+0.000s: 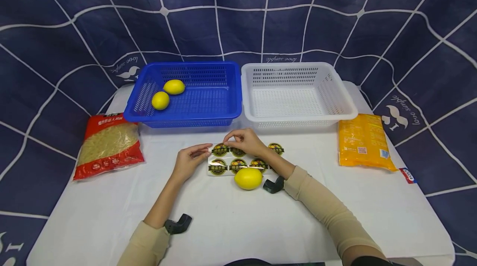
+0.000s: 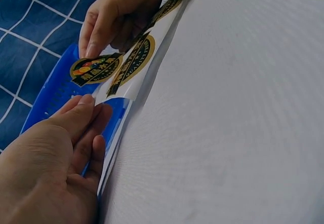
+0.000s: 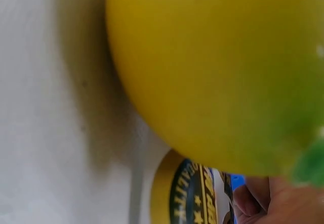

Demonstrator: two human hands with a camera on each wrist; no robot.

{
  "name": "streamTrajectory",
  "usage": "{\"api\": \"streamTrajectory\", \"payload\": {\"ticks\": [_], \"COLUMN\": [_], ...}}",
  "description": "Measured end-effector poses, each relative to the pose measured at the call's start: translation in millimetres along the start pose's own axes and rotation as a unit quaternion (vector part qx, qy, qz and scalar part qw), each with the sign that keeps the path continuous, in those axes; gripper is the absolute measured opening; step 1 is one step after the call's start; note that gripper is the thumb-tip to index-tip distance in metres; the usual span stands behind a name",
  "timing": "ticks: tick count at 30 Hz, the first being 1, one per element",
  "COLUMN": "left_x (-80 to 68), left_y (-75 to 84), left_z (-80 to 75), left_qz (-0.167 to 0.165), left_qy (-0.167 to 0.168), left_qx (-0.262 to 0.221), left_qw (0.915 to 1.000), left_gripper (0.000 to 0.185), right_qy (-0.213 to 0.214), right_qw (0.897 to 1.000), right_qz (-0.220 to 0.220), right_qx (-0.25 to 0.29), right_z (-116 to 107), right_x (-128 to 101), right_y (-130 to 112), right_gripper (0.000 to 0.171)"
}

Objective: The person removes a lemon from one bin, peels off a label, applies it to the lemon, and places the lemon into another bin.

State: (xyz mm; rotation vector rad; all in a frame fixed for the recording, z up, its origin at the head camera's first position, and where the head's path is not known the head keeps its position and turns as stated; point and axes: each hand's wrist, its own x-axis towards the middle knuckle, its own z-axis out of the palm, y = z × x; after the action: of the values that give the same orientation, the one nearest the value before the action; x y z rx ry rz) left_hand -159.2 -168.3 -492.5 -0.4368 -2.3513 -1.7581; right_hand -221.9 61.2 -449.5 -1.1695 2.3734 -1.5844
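Note:
A sheet of round black-and-gold fruit stickers [image 1: 228, 160] lies on the white table. My left hand [image 1: 186, 163] pinches its far left corner between thumb and fingers. With thumb and fingertips, my right hand [image 1: 246, 141] grips the edge of the top-left sticker [image 2: 96, 69], which stands partly lifted from the backing in the left wrist view. A yellow lemon [image 1: 248, 178] rests at the sheet's near edge, below the right forearm. That lemon [image 3: 212, 72] fills most of the right wrist view and hides much of the sheet there.
Behind the hands stand a blue basket [image 1: 186, 122] with two lemons [image 1: 174, 87] in it and a white basket [image 1: 298, 117]. A red bag of pasta [image 1: 109, 146] lies at the left, an orange packet [image 1: 365, 141] at the right. A gridded dark-blue cloth [image 1: 238, 30] hangs around the table.

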Motion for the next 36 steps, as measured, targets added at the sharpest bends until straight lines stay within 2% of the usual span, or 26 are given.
{"api": "streamTrajectory", "payload": {"ticks": [3, 8, 10, 14, 17, 22, 27, 29, 30, 32, 34, 36], "left_x": [0.9, 3.0, 4.3, 5.3, 4.6, 4.7, 6.3, 6.1, 5.6, 3.0, 0.0, -3.4], "left_y": [-12.7, -16.9, -14.4, 2.7, 13.9, 11.0, -3.8, -4.2, -2.2, 15.7, 34.0, 50.2], "left_z": [0.6, 0.8, 0.8, 1.9, 2.1, 2.1, 2.5, 3.0, 3.8, 7.4, 12.7, 19.3], "left_qz": [-0.004, 0.003, 0.005, 0.01, 0.004, 0.006, 0.021, 0.029, 0.038, 0.058, 0.075, 0.094], "left_qy": [0.01, 0.022, 0.026, 0.034, 0.036, 0.042, 0.086, 0.109, 0.118, 0.124, 0.118, 0.098], "left_qx": [0.004, 0.009, 0.013, 0.023, 0.034, 0.051, 0.084, 0.101, 0.104, 0.107, 0.102, 0.089], "left_qw": [0.9999, 0.9997, 0.9996, 0.9991, 0.9988, 0.9978, 0.9925, 0.9884, 0.9868, 0.9848, 0.985, 0.9867], "left_gripper": [0.028, 0.027, 0.026, 0.024, 0.023, 0.023, 0.018, 0.015, 0.014, 0.012, 0.011, 0.014], "right_qy": [-0.002, 0.001, 0.003, 0.007, 0.006, 0.007, 0.017, 0.022, 0.027, 0.04, 0.054, 0.067], "right_qw": [1.0, 1.0, 1.0, 1.0, 1.0, 0.999, 0.999, 0.999, 0.998, 0.998, 0.996, 0.995], "right_qz": [0.009, 0.019, 0.013, 0.003, 0.014, 0.032, 0.022, 0.023, 0.023, 0.026, 0.031, 0.033], "right_qx": [0.006, 0.014, 0.015, 0.012, 0.012, 0.016, 0.033, 0.043, 0.046, 0.052, 0.057, 0.063], "right_z": [-0.7, -2.9, -3.6, -5.2, -7.5, -16.3, -29.0, -34.3, -37.1, -42.4, -49.2, -56.9], "right_x": [-0.1, 0.4, 0.7, 0.3, -0.8, -4.7, -10.7, -14.3, -16.5, -21.4, -27.0, -33.3], "right_y": [-0.4, -2.3, -3.6, -8.7, -15.2, -30.5, -45.4, -50.0, -52.3, -46.3, -44.6, -46.5], "right_gripper": [0.009, 0.01, 0.01, 0.01, 0.01, 0.009, 0.009, 0.009, 0.009, 0.009, 0.01, 0.009]}}
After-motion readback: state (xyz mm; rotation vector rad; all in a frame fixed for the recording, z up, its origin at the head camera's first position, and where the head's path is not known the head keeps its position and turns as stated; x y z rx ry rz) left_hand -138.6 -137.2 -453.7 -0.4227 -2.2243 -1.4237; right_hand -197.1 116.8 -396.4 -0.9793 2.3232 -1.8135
